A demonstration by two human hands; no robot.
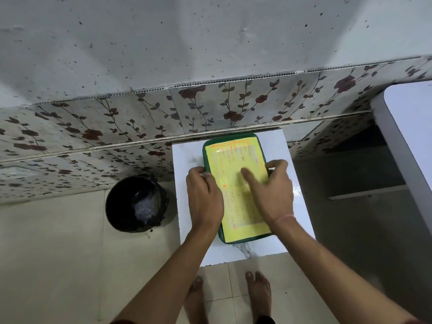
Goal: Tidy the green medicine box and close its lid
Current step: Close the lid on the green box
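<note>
Green box (235, 188) sits lid-down-shut on the white tabletop (184, 160). Left grip (204, 197) clamps its left edge, right grip (268, 190) lies spread flat on the yellow lid (233, 160).

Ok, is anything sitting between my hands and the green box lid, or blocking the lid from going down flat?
Nothing visible does. The left hand and the right hand both rest directly on the yellow-labelled lid of the green medicine box, which lies flat. The black bin stands apart on the floor.
</note>
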